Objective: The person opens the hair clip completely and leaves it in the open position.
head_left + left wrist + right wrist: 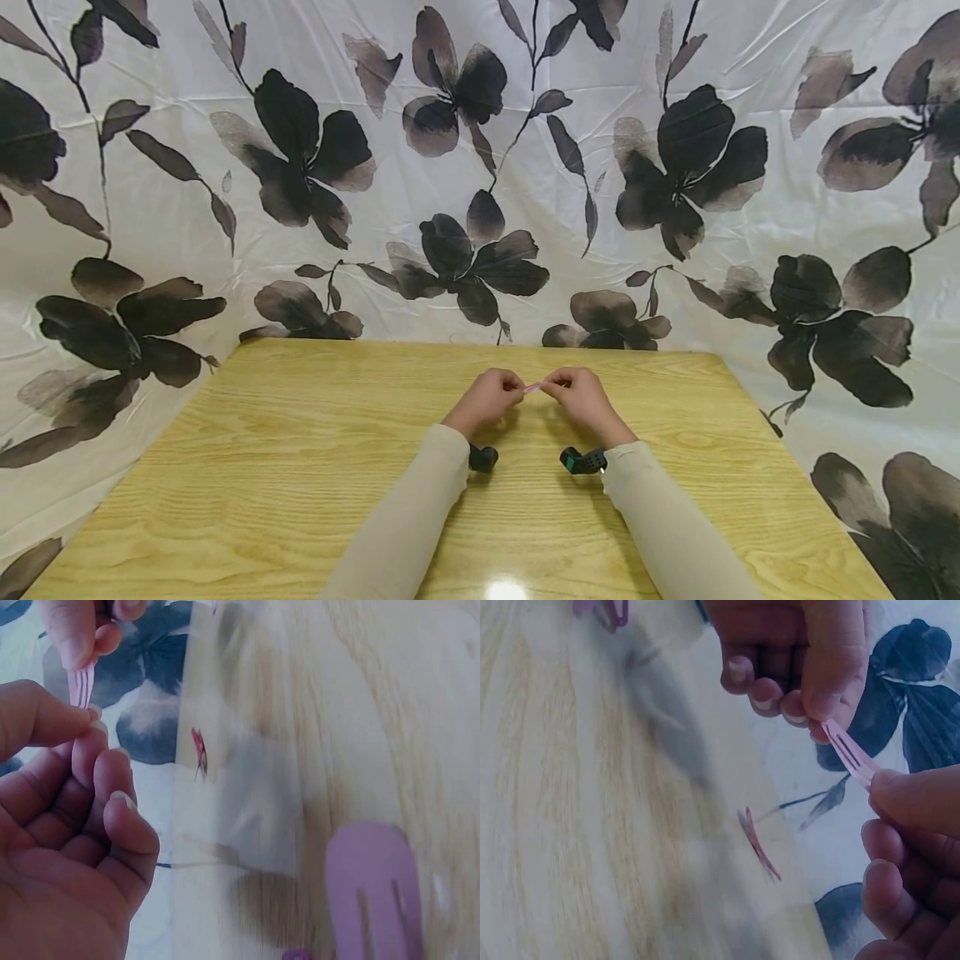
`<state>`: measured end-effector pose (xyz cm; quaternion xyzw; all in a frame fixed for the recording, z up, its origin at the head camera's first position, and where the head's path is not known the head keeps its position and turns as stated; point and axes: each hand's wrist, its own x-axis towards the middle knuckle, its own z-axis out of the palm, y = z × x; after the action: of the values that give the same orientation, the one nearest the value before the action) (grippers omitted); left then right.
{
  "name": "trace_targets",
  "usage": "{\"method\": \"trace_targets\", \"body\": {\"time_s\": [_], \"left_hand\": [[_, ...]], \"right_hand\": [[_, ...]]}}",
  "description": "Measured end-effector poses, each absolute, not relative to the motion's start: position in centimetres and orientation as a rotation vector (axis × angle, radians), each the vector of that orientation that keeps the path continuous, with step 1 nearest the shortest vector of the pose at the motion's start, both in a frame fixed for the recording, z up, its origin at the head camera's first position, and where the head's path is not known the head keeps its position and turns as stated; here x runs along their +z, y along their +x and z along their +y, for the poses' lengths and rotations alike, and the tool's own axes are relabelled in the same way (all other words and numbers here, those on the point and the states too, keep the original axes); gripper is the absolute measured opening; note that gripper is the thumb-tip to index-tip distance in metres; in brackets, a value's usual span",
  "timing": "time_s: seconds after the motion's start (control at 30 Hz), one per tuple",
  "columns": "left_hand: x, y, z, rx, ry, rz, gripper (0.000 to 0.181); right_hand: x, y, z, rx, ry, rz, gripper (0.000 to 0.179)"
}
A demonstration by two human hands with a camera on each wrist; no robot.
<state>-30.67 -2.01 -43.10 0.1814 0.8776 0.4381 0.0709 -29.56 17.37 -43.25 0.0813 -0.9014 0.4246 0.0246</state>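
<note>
A small pink snap hair clip [532,387] is stretched between both hands above the far part of the table. My left hand [491,398] pinches one end between thumb and forefinger, its other fingers curled in. At the opposite end, my right hand [581,396] pinches the clip the same way. Slots along the clip [849,755] show in the right wrist view, with the left hand [795,660] at its upper end. The left wrist view shows the clip [81,686] held nearly upright; the fingertips hide both its ends.
The wooden table [300,467] ends just beyond the hands, against a white cloth [570,225] with dark flowers. A large pink slotted shape [373,892] fills the left wrist view's lower right. Slim reddish shapes [759,847] show near the table edge in both wrist views.
</note>
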Motion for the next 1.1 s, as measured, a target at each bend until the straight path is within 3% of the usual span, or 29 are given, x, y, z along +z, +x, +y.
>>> {"method": "trace_targets", "body": {"time_s": [1.1], "left_hand": [[-42.5, -28.5, -6.4, 1.463, 0.611, 2.462, 0.026]], "right_hand": [[-42.7, -27.5, 15.1, 1.583, 0.363, -2.733, 0.016]]}}
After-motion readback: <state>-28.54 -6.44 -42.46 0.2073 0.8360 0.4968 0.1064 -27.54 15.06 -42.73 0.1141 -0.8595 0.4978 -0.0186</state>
